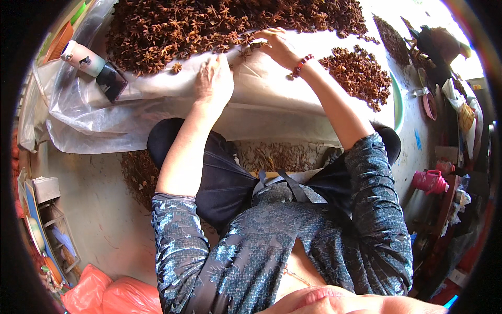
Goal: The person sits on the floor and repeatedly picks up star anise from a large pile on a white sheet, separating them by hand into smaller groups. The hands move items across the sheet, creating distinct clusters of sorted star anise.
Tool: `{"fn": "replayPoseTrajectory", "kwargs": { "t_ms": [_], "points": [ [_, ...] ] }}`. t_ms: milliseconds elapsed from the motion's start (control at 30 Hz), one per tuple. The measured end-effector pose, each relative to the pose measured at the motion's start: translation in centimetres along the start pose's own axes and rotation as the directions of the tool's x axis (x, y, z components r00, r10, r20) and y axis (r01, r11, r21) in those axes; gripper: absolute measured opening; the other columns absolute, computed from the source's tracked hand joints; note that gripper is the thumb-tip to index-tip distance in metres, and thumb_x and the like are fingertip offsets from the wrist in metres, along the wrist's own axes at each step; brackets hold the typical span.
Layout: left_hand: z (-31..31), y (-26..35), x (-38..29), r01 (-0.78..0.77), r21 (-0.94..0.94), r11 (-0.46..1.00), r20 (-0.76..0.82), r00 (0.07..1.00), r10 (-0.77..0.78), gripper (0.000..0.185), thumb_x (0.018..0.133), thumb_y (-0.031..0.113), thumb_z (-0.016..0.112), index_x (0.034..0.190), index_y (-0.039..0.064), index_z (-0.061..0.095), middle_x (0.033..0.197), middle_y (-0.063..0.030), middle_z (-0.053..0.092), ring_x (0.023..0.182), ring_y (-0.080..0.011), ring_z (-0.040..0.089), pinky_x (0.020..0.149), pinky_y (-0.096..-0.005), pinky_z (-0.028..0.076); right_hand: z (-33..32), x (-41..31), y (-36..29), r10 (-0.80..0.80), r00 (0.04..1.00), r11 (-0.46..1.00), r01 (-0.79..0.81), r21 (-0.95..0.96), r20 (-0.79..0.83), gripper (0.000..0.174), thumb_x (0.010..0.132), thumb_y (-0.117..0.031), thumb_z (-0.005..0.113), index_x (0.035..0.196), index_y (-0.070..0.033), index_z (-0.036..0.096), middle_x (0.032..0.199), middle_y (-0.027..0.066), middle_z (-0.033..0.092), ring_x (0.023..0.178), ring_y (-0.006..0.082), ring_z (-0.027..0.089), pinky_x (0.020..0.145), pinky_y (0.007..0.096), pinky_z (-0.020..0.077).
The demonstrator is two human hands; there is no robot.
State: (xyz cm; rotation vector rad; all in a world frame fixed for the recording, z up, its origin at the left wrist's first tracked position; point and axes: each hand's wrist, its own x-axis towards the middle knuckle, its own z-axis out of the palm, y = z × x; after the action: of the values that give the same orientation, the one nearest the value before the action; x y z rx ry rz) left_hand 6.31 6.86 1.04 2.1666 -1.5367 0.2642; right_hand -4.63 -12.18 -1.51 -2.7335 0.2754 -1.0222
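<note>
A large heap of dried star anise (188, 31) covers the far part of a surface draped with white sheeting (270, 90). My left hand (215, 76) rests near the heap's front edge, its back toward me and its fingers curled out of sight. Whether it holds anything is hidden. At the same edge my right hand (279, 47), with a red bead bracelet (302, 66) at the wrist, bends its fingers around some star anise pieces (255, 45); a firm hold is not clear. A smaller star anise pile (359, 76) lies right of my right forearm.
At the left stand a pale pink tumbler (82, 59) and a dark phone (111, 82). Clear plastic film (90, 125) hangs over the front left edge. A green basin rim (398, 102) shows at right. Farther out are a pink jug (429, 181) and red plastic bags (113, 292).
</note>
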Motion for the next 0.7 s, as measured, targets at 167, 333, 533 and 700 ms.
{"fn": "replayPoseTrajectory", "kwargs": {
  "t_ms": [167,333,533,700],
  "points": [
    [1.2,0.2,-0.5,-0.114,-0.341,0.933,0.005,0.992,0.123,0.025,0.077,0.007,0.054,0.100,-0.002,0.055,0.100,-0.0226,0.058,0.091,-0.0345,0.059,0.080,-0.0427,0.049,-2.2,-0.3,-1.6,0.200,0.915,0.969,-0.237,0.066,0.350,0.015,0.076,-0.011,0.066,0.086,-0.002,0.058,0.091,0.0114,0.059,0.086,0.0237,0.055,0.075,0.0358,0.0452],
    [-0.5,-0.5,1.4,0.093,-0.290,0.953,0.153,0.987,-0.050,0.022,0.076,0.013,0.054,0.095,0.004,0.062,0.086,-0.0180,0.065,0.080,-0.0332,0.063,0.074,-0.0420,0.050,-3.5,-2.6,-1.0,0.228,0.922,0.956,-0.273,0.108,0.312,0.012,0.078,-0.012,0.065,0.083,-0.002,0.060,0.088,0.0093,0.056,0.086,0.0238,0.054,0.079,0.0342,0.0437],
    [-0.7,-0.1,2.1,0.102,-0.321,0.942,0.059,0.994,-0.088,0.018,0.079,0.013,0.051,0.087,0.003,0.065,0.083,-0.0169,0.065,0.077,-0.0332,0.063,0.071,-0.0406,0.050,-3.1,-1.0,-0.7,0.236,0.930,0.953,-0.278,0.122,0.283,0.012,0.080,-0.013,0.063,0.079,-0.001,0.063,0.080,0.0083,0.057,0.084,0.0213,0.056,0.077,0.0343,0.0446],
    [-0.1,-0.4,2.5,0.020,-0.351,0.936,-0.002,1.000,-0.022,0.019,0.081,0.013,0.049,0.084,0.002,0.064,0.078,-0.0180,0.064,0.073,-0.0338,0.063,0.069,-0.0413,0.049,-2.1,-0.4,-1.1,0.273,0.867,0.960,-0.277,-0.052,0.416,0.013,0.079,-0.014,0.062,0.075,-0.003,0.059,0.069,0.0092,0.055,0.071,0.0223,0.055,0.066,0.0352,0.0465]
  ]
}}
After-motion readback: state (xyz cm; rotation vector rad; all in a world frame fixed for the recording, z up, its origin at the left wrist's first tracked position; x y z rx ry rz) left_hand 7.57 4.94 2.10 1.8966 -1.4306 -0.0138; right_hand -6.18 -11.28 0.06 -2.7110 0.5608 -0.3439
